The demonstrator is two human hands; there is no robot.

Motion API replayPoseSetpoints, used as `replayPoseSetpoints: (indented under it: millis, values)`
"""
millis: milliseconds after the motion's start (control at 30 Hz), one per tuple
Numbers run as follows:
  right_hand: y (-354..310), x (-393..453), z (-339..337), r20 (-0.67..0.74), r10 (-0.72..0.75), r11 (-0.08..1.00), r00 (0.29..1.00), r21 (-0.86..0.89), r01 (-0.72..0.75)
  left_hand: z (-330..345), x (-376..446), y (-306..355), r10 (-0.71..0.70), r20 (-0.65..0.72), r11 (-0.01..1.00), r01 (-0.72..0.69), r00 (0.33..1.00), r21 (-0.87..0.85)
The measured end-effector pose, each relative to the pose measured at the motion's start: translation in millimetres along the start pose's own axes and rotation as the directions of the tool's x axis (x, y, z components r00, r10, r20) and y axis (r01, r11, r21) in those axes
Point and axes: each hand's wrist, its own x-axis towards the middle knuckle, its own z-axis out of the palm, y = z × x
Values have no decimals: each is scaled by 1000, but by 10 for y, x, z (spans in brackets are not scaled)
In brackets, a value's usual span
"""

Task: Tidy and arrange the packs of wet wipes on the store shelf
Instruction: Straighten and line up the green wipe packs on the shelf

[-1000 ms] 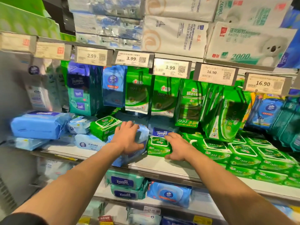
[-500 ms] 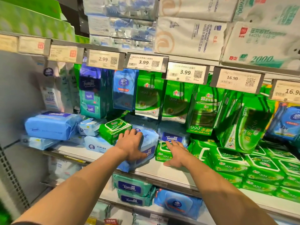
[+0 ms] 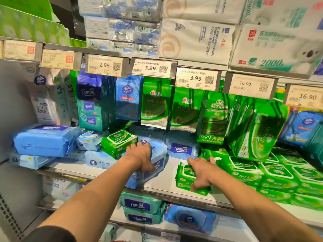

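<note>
My left hand [image 3: 140, 157] grips a large blue Tempo wipes pack [image 3: 157, 165] that stands tilted on the middle shelf [image 3: 167, 180], fingers over its top and thumb down its front. My right hand [image 3: 201, 172] holds a small green 999 wipes pack [image 3: 184, 179] lying near the shelf's front edge, fingers spread over it and thumb at its lower front. Another green 999 pack [image 3: 118, 142] leans just left of my left hand. A second blue Tempo pack [image 3: 181, 148] sits behind, between my hands.
Rows of green 999 packs [image 3: 272, 175] fill the shelf to the right. Big blue packs [image 3: 43, 140] are stacked at far left, with small blue packs [image 3: 99, 161] beside them. Hanging packs [image 3: 155, 103] and price tags [image 3: 152, 68] cross above. More Tempo packs [image 3: 139, 205] lie on the shelf below.
My right hand has slid the small green pack right and toward the front edge, away from the blue pack. My left hand stays on the tilted blue pack. The view has moved closer.
</note>
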Motion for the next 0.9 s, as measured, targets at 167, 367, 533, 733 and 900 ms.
replayPoseSetpoints:
  millis: [167, 367, 533, 733, 900]
  values:
    - [116, -211, 41, 10, 42, 999, 999, 3, -42, -14, 35, 0, 45, -36, 998, -47, 998, -43]
    - [183, -370, 89, 5, 76, 997, 997, 10, -76, 6, 53, 36, 203, -101, 974, -211, 974, -77]
    - [251, -485, 113, -6, 59, 998, 998, -21, -59, -11, 116, 227, 314, -99, 929, -327, 944, -173]
    - [280, -598, 191, -66, 55, 998, 996, -28, -57, -37, 272, 594, 436, -120, 884, -450, 892, -129]
    - [287, -684, 305, -140, 20, 998, 990, -50, -27, 53, 452, 794, 476, -103, 871, -485, 873, -80]
